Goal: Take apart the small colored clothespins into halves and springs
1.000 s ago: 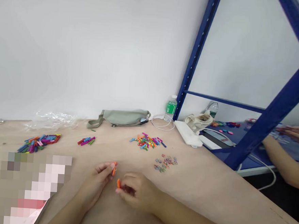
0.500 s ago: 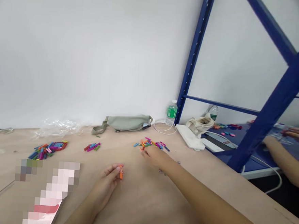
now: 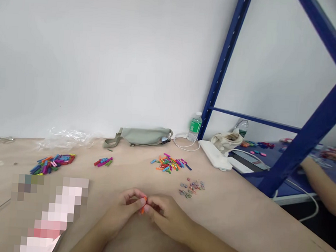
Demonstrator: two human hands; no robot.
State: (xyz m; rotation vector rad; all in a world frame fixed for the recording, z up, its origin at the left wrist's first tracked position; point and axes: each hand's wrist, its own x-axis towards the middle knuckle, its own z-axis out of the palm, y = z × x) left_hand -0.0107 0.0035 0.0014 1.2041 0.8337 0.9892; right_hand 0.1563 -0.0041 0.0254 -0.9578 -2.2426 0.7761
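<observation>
My left hand [image 3: 128, 207] pinches a small orange clothespin piece [image 3: 143, 210] between thumb and fingertips. Against it, the closed fingertips of my right hand [image 3: 167, 216] meet the left ones; what they hold is mostly covered. Beyond the hands lies a pile of loose coloured clothespin pieces [image 3: 171, 164]. Small metal springs [image 3: 192, 188] are scattered on the table to the right of my hands. A small group of coloured clothespins [image 3: 103, 162] lies further left, and a larger heap of them [image 3: 51, 164] is at the far left.
A grey-green pouch [image 3: 144, 136], a water bottle [image 3: 195, 127] and crumpled clear plastic [image 3: 66, 139] stand along the wall. A white box [image 3: 214, 155] with a cable lies by the blue rack post [image 3: 308, 132]. Another person's arm [image 3: 321, 186] is over the blue table at right.
My right hand has come back from the coloured pile to my left hand, and their fingertips now meet at the orange piece. The springs, covered before by my arm, now show.
</observation>
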